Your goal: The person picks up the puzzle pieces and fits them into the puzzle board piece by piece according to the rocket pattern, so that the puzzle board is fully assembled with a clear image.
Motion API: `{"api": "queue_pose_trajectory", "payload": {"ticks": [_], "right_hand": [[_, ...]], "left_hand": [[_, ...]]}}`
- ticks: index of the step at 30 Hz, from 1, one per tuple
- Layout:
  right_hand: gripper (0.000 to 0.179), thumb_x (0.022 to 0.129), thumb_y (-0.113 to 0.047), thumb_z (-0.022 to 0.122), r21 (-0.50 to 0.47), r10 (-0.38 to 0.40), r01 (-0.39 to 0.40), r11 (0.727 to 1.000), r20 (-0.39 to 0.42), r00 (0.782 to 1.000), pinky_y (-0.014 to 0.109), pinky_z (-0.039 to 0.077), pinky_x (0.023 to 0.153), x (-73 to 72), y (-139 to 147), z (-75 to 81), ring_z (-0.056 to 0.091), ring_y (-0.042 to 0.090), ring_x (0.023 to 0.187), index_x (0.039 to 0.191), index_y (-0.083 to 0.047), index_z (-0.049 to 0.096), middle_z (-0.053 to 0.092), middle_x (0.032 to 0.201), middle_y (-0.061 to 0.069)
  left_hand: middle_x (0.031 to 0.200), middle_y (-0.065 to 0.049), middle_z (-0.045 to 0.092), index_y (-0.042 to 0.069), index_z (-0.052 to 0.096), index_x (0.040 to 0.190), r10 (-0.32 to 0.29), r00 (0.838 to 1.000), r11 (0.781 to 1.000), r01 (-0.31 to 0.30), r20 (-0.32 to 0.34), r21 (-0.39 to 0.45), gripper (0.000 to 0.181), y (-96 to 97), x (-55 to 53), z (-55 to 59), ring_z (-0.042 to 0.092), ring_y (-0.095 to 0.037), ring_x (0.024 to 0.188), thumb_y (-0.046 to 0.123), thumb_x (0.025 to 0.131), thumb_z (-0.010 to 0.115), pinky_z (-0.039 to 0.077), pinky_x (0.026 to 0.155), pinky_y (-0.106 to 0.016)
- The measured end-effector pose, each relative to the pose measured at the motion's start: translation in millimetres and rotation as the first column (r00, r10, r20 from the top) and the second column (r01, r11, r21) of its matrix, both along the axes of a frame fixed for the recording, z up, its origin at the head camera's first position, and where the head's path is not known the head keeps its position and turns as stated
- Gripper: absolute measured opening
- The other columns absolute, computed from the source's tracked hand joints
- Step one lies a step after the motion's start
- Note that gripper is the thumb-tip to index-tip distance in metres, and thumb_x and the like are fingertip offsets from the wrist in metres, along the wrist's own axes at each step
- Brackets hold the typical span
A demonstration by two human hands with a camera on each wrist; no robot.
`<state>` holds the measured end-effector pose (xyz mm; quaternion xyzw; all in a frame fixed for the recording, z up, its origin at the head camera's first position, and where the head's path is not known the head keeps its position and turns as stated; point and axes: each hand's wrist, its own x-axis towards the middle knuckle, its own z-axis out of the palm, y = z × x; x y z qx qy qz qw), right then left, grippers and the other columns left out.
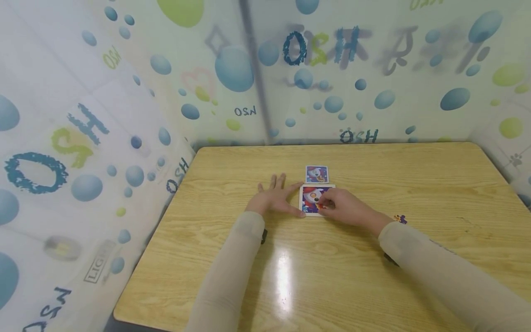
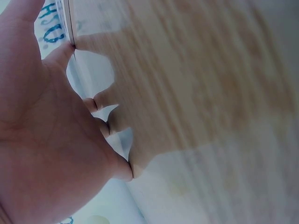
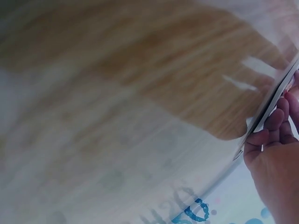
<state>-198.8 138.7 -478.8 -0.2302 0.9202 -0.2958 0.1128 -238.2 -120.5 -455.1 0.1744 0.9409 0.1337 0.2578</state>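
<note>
A square jigsaw puzzle with a light border lies on the wooden table, showing a white cartoon figure on purple and red. My left hand rests beside it with fingers spread, thumb and index finger touching its left corners. In the left wrist view, the left hand meets the puzzle's edge at the top. Over the puzzle's right part, my right hand has thumb and index finger pinched together at a small puzzle piece, mostly hidden by the fingers. The right wrist view has the right hand close against the board's edge.
A smaller picture card with a similar design lies just beyond the puzzle. Loose puzzle pieces lie right of the right wrist. The table reaches a patterned curtain behind and at the left.
</note>
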Motion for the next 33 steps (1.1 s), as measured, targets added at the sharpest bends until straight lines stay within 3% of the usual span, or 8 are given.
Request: {"api": "queue_pose_trajectory", "payload": {"ticks": [12,18,24,33], "right_hand": [[0.025,0.101,-0.022,0.074,-0.01,0.052,-0.052,0.999,-0.072,0.996,0.04,0.058,0.092,3.5,-0.2,-0.2,0.062,0.018,0.1,0.125,-0.016,0.077,0.071,0.122,0.005],[0.024,0.104,-0.018,0.069,-0.012,0.105,-0.106,0.994,-0.072,0.992,0.045,0.06,0.097,4.4,-0.3,2.1,0.064,0.018,0.103,0.126,-0.014,0.078,0.071,0.12,0.003],[0.024,0.106,-0.015,0.066,-0.009,0.111,-0.112,0.994,-0.073,0.991,0.052,0.058,0.107,5.8,-0.1,3.7,0.067,0.022,0.113,0.126,-0.014,0.078,0.071,0.123,0.005],[0.024,0.106,-0.014,0.066,-0.018,0.104,-0.105,0.994,-0.052,0.993,0.054,0.057,0.11,6.2,-0.2,4.5,0.067,0.024,0.115,0.126,-0.014,0.078,0.071,0.124,0.005]], "left_hand": [[0.18,-0.011,-0.02,0.051,0.013,0.168,-0.004,1.0,1.0,0.004,0.001,-0.013,0.111,0.5,-1.2,0.1,-0.022,-0.042,0.164,0.081,0.08,0.073,-0.013,0.123,-0.081],[0.18,-0.011,-0.02,0.052,0.012,0.168,-0.001,1.0,0.999,0.001,-0.002,-0.037,0.112,0.5,-1.9,-0.4,-0.021,-0.041,0.165,0.083,0.079,0.072,-0.011,0.124,-0.081],[0.18,-0.01,-0.02,0.052,0.012,0.168,0.004,1.0,1.0,-0.004,0.007,-0.028,0.111,0.6,-2.2,-0.5,-0.022,-0.041,0.165,0.082,0.079,0.073,-0.013,0.124,-0.08],[0.18,-0.009,-0.021,0.054,0.012,0.167,0.015,1.0,1.0,-0.014,0.014,-0.025,0.112,0.7,-2.7,-1.3,-0.023,-0.04,0.165,0.083,0.078,0.073,-0.014,0.124,-0.08]]}}
